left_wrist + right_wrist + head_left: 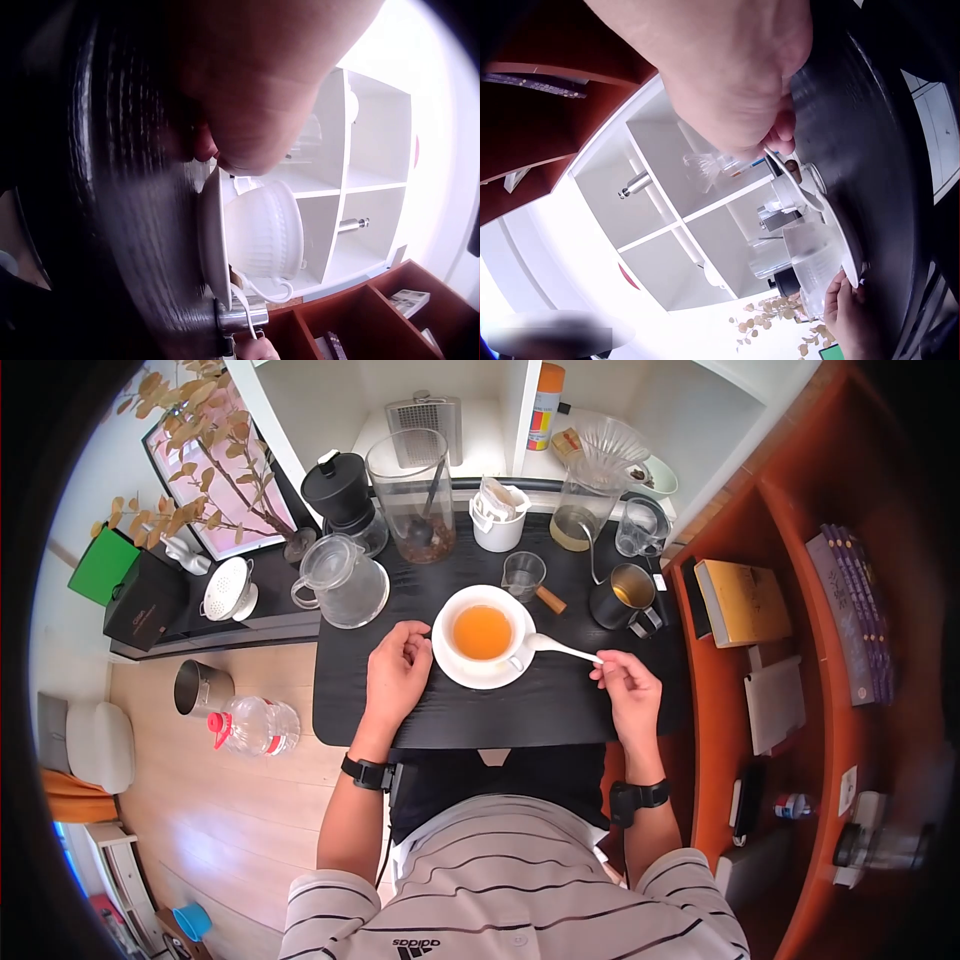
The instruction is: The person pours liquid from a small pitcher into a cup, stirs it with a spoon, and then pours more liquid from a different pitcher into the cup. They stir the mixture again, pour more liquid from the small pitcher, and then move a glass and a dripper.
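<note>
Black wood grain covers the table (480,722), which has rounded near corners. Towards its far left corner stands a tall glass cylinder (400,480) with a dark ladle in it, and nearer the left edge sits a lidded glass pitcher (335,595). The left hand (398,675) is at the left rim of the saucer, fingers loosely bent and close together; whether they touch the rim I cannot tell. The right hand (632,695), nearer the right edge, has its fingers narrowed on the handle end of the spoon, pinching it. Between the hands, the white saucer (480,677) lies back from the near edge. A metal cup (612,600) stands near the right edge. On the saucer the white teacup (262,232) is upright, holding amber liquid, its handle turned towards the near right. Just beyond, a small glass (522,573) points its wooden handle towards the right. Slimmest is the white spoon (568,649), its bowl end by the saucer's right rim.
</note>
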Demonstrator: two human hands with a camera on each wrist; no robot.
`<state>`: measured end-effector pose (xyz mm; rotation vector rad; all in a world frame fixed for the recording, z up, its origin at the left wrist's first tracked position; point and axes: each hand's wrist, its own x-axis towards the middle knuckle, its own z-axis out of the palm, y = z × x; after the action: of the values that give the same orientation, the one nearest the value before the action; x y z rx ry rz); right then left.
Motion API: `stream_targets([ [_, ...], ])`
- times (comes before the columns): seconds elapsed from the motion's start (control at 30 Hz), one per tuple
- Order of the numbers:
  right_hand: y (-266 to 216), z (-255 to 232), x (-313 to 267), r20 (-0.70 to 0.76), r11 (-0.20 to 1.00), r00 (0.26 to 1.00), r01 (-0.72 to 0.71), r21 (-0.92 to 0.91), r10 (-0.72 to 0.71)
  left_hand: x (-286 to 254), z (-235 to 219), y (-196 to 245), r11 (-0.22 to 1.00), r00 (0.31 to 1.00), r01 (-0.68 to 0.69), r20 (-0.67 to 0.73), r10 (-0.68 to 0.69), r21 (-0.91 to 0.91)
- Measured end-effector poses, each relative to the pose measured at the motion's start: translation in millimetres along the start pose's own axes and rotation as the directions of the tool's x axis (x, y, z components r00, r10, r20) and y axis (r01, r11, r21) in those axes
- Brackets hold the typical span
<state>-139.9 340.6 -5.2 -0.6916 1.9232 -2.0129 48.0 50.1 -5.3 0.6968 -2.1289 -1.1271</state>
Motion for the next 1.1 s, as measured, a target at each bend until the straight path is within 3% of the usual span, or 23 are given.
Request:
stream_targets([
  [0.23, 1.7, -12.1, 8.3, 0.148, 0.991, 0.988, 0.069, -0.112, -0.052, -0.8, 0.9, -0.8, 1.000, 1.000, 0.018, -0.014, -0.018, 0.004],
  [0.3, 6.4, -15.6, 11.0, 0.186, 0.974, 0.978, 0.130, -0.184, -0.096, -0.7, 0.9, -1.2, 0.999, 0.999, 0.033, -0.024, -0.033, 0.010],
  [0.37, -4.5, -13.6, 13.7, 0.215, 0.893, 0.964, 0.232, -0.386, -0.157, -0.5, 0.3, 1.6, 1.000, 1.000, 0.025, -0.008, -0.025, 0.009],
  [0.43, -10.8, -10.3, 13.4, 0.238, 0.861, 0.955, 0.267, -0.432, -0.177, -0.8, 0.0, 3.7, 0.999, 0.999, 0.043, -0.024, -0.043, 0.005],
  [1.1, -4.8, -7.2, 14.6, 0.312, 0.782, 0.932, 0.330, -0.529, -0.183, -1.6, 0.0, 1.3, 0.981, 0.982, 0.186, 0.031, -0.185, -0.059],
])
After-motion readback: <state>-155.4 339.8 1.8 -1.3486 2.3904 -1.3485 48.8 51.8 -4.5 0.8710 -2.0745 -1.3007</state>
